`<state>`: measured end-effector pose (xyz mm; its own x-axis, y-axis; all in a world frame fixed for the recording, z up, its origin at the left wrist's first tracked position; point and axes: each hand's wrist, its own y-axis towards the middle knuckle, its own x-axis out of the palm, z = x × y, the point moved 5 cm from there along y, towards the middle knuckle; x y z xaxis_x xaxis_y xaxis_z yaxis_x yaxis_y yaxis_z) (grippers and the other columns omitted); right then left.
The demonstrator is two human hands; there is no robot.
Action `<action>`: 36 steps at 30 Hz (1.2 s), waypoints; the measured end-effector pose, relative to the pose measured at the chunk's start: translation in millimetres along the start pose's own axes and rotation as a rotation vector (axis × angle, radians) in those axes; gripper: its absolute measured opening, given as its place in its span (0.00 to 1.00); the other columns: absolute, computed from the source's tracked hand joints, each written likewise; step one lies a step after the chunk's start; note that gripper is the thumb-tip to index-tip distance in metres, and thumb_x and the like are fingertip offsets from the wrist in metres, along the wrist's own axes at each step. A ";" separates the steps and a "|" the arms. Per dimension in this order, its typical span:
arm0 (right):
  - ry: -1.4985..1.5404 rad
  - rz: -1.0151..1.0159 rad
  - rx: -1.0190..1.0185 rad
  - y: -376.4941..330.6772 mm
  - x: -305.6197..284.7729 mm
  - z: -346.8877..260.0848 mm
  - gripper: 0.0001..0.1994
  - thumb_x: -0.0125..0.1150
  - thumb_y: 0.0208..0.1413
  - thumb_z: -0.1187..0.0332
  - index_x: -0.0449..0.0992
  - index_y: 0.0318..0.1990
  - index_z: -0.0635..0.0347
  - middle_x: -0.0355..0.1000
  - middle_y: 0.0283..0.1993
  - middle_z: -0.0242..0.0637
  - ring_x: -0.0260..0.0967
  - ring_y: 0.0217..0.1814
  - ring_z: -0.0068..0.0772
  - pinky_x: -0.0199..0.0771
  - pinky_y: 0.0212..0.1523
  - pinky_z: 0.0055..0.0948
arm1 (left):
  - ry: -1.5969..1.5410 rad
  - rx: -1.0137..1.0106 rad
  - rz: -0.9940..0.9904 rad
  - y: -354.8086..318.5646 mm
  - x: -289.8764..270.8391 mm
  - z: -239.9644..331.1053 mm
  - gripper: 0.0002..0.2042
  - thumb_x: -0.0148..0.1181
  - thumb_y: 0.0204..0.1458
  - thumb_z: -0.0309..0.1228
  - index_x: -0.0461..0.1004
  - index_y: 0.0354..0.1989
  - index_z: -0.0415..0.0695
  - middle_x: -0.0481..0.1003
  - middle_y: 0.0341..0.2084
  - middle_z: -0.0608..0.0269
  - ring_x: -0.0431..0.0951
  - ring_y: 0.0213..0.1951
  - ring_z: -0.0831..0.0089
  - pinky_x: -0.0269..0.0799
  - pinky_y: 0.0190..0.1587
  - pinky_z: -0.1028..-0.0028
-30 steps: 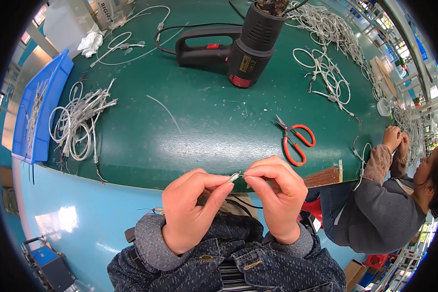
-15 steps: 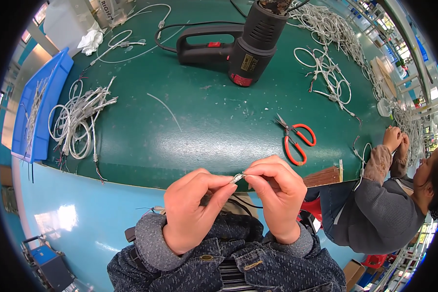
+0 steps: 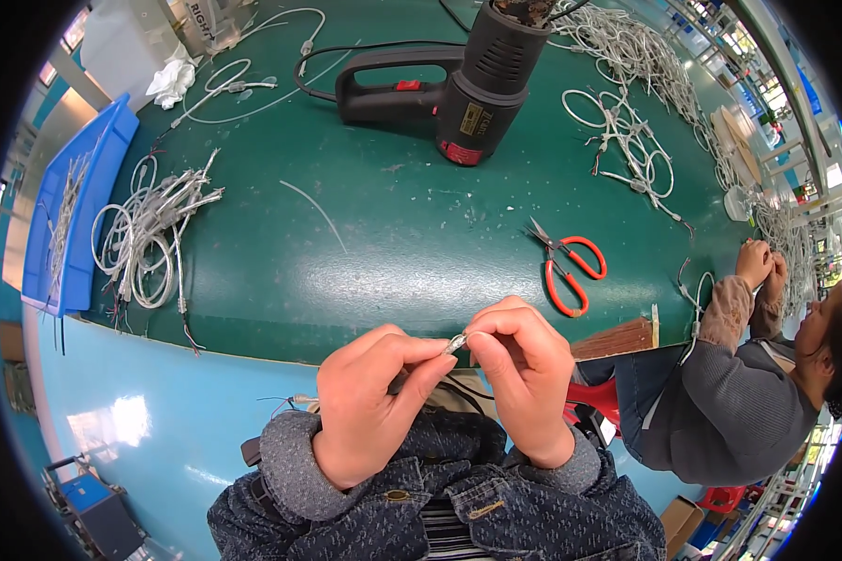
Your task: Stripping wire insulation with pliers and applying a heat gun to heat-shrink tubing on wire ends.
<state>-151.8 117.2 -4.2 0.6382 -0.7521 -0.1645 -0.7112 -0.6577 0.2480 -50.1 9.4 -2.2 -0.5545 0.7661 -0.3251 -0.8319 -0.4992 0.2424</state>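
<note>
Just over the near edge of the green table, my left hand (image 3: 370, 397) pinches a clear-sheathed cable (image 3: 456, 344) with a silvery braid, close to its end. My right hand (image 3: 529, 374) is closed, thumb and forefinger pressed together at the tip of that same cable. What exactly lies between the right fingertips is too small to make out. Beyond the right hand lie scissors (image 3: 555, 249) with orange handles, blades slightly apart. A cable end with thin bare wires (image 3: 290, 400) shows beside my left wrist, below the table edge.
A black heat gun (image 3: 482, 93) stands at the back middle. Coiled cables (image 3: 154, 229) lie at the left beside a blue bin (image 3: 92, 248). More cables (image 3: 641, 154) and a large heap (image 3: 636, 51) are at the right, where a co-worker (image 3: 748, 402) sits. A thin clear strip (image 3: 320, 210) lies mid-table.
My right hand has shifted slightly left, its fingers closing in on the cable tip. My left hand keeps its pinch almost unmoved.
</note>
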 end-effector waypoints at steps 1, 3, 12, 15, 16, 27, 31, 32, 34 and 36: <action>-0.051 -0.012 -0.048 0.6 -0.1 -1.5 0.02 0.53 0.53 0.82 0.71 0.33 0.69 0.69 0.32 0.37 0.64 0.27 0.19 0.63 0.26 0.16 | -0.011 -0.017 -0.003 -0.1 0.4 -1.5 0.05 0.61 0.48 0.17 0.74 0.33 0.34 0.71 0.23 0.61 0.71 0.21 0.83 0.64 0.20 0.84; -0.153 -0.038 -0.144 1.1 0.2 -5.6 0.02 0.52 0.54 0.82 0.71 0.33 0.69 0.69 0.32 0.38 0.64 0.27 0.19 0.63 0.26 0.16 | -0.021 -0.033 -0.005 -1.1 1.7 -3.2 0.04 0.60 0.49 0.17 0.74 0.33 0.34 0.72 0.23 0.62 0.71 0.21 0.83 0.64 0.20 0.84; -0.075 0.039 -0.036 -2.3 -1.8 -5.0 0.02 0.54 0.53 0.82 0.72 0.33 0.68 0.69 0.33 0.39 0.65 0.28 0.21 0.66 0.28 0.18 | -0.152 -0.156 0.055 -3.6 1.8 -11.0 0.04 0.61 0.50 0.21 0.75 0.33 0.37 0.72 0.21 0.63 0.71 0.20 0.79 0.64 0.21 0.81; -0.161 0.035 -0.085 -0.5 -0.5 -7.7 0.05 0.58 0.49 0.83 0.72 0.34 0.67 0.70 0.32 0.38 0.67 0.29 0.23 0.66 0.29 0.19 | -0.133 -0.109 0.008 -2.7 2.1 -10.1 0.03 0.57 0.53 0.20 0.74 0.34 0.34 0.72 0.23 0.62 0.72 0.20 0.83 0.65 0.20 0.85; -0.161 0.035 -0.084 0.0 -0.7 -7.1 0.05 0.58 0.49 0.83 0.72 0.34 0.67 0.70 0.32 0.38 0.67 0.29 0.23 0.66 0.29 0.19 | -0.148 -0.117 0.006 -2.4 2.6 -9.9 0.03 0.57 0.53 0.20 0.74 0.34 0.33 0.72 0.23 0.62 0.72 0.20 0.83 0.65 0.19 0.85; -0.481 0.119 -0.406 -2.9 6.9 -17.4 0.10 0.66 0.37 0.82 0.74 0.31 0.67 0.69 0.28 0.40 0.67 0.25 0.37 0.67 0.22 0.29 | -0.056 -0.047 0.034 -1.4 0.8 -9.4 0.03 0.57 0.53 0.20 0.75 0.34 0.34 0.72 0.19 0.64 0.70 0.17 0.84 0.62 0.17 0.85; -0.448 0.053 -0.366 -1.2 5.5 -15.1 0.08 0.63 0.44 0.83 0.75 0.34 0.66 0.71 0.30 0.39 0.68 0.27 0.29 0.67 0.26 0.22 | -0.228 -0.333 -0.015 1.0 -0.1 -14.8 0.05 0.54 0.55 0.22 0.75 0.33 0.33 0.70 0.14 0.65 0.66 0.13 0.85 0.59 0.15 0.85; -0.447 0.052 -0.366 -1.3 4.9 -15.8 0.08 0.63 0.44 0.83 0.75 0.34 0.66 0.71 0.30 0.39 0.68 0.27 0.29 0.67 0.26 0.22 | -0.363 -0.433 -0.047 1.7 1.1 -19.7 0.06 0.53 0.56 0.23 0.74 0.33 0.32 0.69 0.13 0.65 0.64 0.12 0.85 0.57 0.14 0.85; -0.365 0.078 -0.278 0.1 1.1 -15.2 0.08 0.61 0.45 0.83 0.76 0.35 0.67 0.71 0.31 0.40 0.68 0.29 0.28 0.67 0.27 0.22 | -0.636 -0.631 -0.109 0.6 5.5 -27.1 0.08 0.51 0.57 0.25 0.74 0.32 0.32 0.67 0.10 0.65 0.61 0.09 0.85 0.55 0.12 0.84; -0.322 0.089 -0.233 0.8 -0.9 -14.4 0.08 0.61 0.45 0.83 0.76 0.36 0.67 0.71 0.31 0.40 0.68 0.29 0.28 0.67 0.28 0.22 | -0.687 -0.672 -0.111 0.2 5.7 -29.0 0.09 0.50 0.58 0.25 0.73 0.32 0.31 0.67 0.10 0.65 0.60 0.08 0.84 0.55 0.12 0.84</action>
<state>-148.7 117.9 9.9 0.4257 -0.8044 -0.4143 -0.6497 -0.5904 0.4788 -54.1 1.9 -30.5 -0.5150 0.7856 0.3430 -0.8367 -0.3737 -0.4003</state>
